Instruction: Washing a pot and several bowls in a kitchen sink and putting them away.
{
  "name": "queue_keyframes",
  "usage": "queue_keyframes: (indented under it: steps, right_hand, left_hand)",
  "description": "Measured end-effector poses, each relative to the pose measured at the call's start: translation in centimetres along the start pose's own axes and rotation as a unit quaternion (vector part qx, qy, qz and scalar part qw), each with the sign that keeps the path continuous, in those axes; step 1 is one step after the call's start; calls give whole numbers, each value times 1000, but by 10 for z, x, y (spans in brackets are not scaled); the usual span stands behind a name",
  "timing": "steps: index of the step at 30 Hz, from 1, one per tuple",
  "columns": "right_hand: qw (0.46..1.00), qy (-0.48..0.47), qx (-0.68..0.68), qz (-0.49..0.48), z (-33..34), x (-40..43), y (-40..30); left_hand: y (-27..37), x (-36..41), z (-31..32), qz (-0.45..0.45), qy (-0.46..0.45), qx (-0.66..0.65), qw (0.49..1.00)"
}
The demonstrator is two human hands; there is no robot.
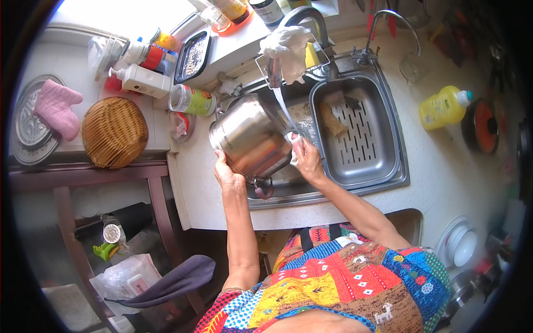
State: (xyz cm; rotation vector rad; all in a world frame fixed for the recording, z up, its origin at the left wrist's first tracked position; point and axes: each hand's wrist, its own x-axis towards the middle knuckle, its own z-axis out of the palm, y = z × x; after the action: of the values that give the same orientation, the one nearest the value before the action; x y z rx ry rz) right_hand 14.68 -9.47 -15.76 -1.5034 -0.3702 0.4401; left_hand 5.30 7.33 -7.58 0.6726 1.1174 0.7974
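Observation:
A stainless steel pot lies tilted on its side over the left basin of the sink. My left hand holds it near its rim, at the left. A looped handle shows at the pot's lower side. My right hand grips a white cloth against the pot's right end, the base. Water runs from the faucet beside that end and lands near the cloth. The palm side of my right hand is partly hidden.
A perforated steel drain basket sits in the right basin. Yellow dish soap stands at the right, near an orange and black lid. Left are a plastic jar, a white pump bottle, a ridged wooden object and a pink oven mitt.

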Motion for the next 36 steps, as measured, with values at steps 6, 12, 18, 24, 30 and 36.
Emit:
queue_keyframes:
  steps: [6,12,18,24,30,36]
  right_hand:
    - [931,-87,-126,-331,-6,15,-47]
    - [953,-133,-161,-222,-4,67,-50]
    - [881,-172,-173,-406,23,47,-76]
    - [999,-20,-17,-41,26,92,-50]
    - [943,-56,298,136,17,93,-52]
    - [938,10,335,87,25,68,-61]
  left_hand:
    - [-15,-33,19,98,-48,99,989]
    - [-21,-48,8,154,-93,182,967]
    - [-16,-52,-10,198,-129,272,933]
    - [-4,-71,-17,216,-195,333,897]
    - [1,-65,-46,201,-252,373,870]
    - [-6,-59,-64,100,-373,463,798]
